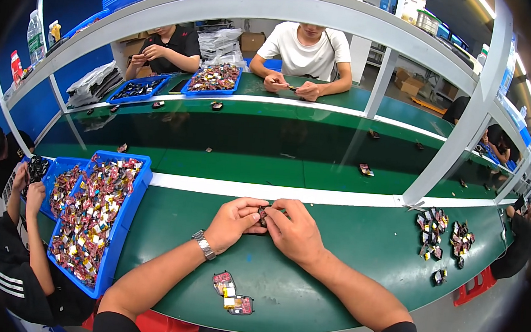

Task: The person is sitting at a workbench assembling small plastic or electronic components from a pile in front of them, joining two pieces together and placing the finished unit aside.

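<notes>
My left hand (229, 225) and my right hand (298, 234) meet over the green table at its middle. Between their fingertips they pinch a small dark electronic part (263, 216), mostly covered by the fingers. A metal-banded watch sits on my left wrist. Nearer to me lies an electronic assembly (241, 305): two red circuit boards in black frames, with a white and yellow-taped piece between them. Right of my hands, several black-and-red assemblies (431, 229) lie in two loose clusters, and a single one (439, 277) rests closer to the table's edge.
At the left, a blue tray (124, 230) is heaped with small red, white and yellow electronics, beside another blue tray (59, 166). A white rail (276, 192) and dark green belt (267, 142) run beyond. A grey post (451, 143) rises at right. Co-workers sit left and opposite.
</notes>
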`<action>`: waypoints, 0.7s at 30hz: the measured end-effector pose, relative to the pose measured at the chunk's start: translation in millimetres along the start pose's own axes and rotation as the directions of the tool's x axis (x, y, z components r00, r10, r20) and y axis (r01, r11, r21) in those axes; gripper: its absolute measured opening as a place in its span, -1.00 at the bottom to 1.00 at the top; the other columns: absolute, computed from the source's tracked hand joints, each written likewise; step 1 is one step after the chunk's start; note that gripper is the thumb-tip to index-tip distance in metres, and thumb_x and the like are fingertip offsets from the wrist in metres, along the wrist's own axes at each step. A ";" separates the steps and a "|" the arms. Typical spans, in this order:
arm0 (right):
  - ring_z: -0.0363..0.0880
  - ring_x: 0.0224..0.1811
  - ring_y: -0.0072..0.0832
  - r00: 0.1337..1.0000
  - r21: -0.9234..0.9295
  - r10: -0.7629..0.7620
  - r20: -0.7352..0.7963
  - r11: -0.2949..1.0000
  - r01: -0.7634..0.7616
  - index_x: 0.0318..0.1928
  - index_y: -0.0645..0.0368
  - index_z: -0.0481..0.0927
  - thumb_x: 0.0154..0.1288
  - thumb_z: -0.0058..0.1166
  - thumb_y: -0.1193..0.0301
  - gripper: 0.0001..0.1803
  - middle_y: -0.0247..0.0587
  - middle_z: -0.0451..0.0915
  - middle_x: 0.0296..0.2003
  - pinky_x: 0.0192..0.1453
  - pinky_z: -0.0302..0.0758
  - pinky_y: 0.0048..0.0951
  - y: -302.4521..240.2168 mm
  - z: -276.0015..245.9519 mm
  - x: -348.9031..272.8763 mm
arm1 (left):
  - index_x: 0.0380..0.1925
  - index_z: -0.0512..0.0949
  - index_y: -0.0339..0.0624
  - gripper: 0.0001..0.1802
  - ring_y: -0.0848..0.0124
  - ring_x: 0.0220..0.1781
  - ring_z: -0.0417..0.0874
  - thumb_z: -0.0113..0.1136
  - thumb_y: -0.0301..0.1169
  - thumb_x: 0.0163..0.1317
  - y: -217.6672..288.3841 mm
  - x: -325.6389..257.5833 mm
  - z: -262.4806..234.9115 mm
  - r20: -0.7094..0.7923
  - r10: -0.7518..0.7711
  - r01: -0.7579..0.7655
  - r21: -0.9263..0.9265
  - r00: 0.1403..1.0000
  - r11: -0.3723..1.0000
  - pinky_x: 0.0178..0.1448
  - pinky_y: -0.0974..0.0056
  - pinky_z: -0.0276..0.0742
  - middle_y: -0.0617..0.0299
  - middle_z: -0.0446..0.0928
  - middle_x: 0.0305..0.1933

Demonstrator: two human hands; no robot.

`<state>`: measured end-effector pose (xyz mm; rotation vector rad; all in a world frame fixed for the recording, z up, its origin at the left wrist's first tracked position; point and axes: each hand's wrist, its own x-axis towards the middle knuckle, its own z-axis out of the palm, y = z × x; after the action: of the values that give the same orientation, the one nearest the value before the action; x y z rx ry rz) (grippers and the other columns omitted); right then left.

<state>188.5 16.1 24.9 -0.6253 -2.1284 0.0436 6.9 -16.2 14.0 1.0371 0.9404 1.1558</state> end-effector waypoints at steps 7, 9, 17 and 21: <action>0.57 -0.25 -0.33 1.000 -0.059 -0.005 -0.007 0.998 0.004 -0.25 0.22 0.64 0.03 0.27 0.59 -0.78 -0.23 0.55 -0.22 -0.22 0.60 -0.40 -0.4 4.6 -1.3 | 0.12 0.42 -0.36 -0.69 0.36 0.00 0.67 0.04 -0.53 0.41 -1.9 1.2 -1.1 0.002 0.005 -0.005 -0.007 1.000 1.000 0.04 0.28 0.71 0.04 0.58 0.06; 0.57 -0.24 -0.35 1.000 -0.067 -0.003 -0.021 0.998 0.001 -0.25 0.22 0.64 0.03 0.27 0.58 -0.79 -0.24 0.54 -0.21 -0.22 0.60 -0.40 -1.3 3.5 -1.5 | 0.11 0.43 -0.35 -0.70 0.39 -0.02 0.67 0.04 -0.52 0.41 -0.9 0.5 1.3 0.000 0.020 -0.020 0.009 1.000 1.000 0.01 0.31 0.71 0.06 0.59 0.04; 0.62 -0.31 -0.36 0.983 0.176 0.182 0.023 0.967 -0.183 -0.21 0.24 0.61 0.09 0.26 0.61 -0.78 -0.17 0.55 -0.23 -0.24 0.61 -0.43 -6.0 1.8 1.9 | 0.02 0.49 -0.37 -0.75 0.47 -0.16 0.69 0.09 -0.50 0.39 -10.9 1.6 3.0 -0.064 0.141 -0.130 0.153 0.988 0.980 -0.18 0.40 0.69 0.10 0.64 -0.08; 0.65 -0.32 -0.37 0.911 0.423 0.382 0.154 0.808 -0.411 -0.17 0.30 0.58 0.19 0.20 0.57 -0.82 -0.11 0.57 -0.22 -0.20 0.62 -0.42 -0.2 0.4 1.0 | -0.02 0.51 -0.38 -0.77 0.50 -0.23 0.67 0.10 -0.52 0.37 -9.2 -0.3 7.1 -0.096 0.129 -0.106 0.219 0.987 0.970 -0.27 0.44 0.64 0.11 0.65 -0.14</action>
<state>187.6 16.4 25.4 -0.7817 -1.9110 0.7774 15.9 -18.3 7.0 1.2255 1.1204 1.2391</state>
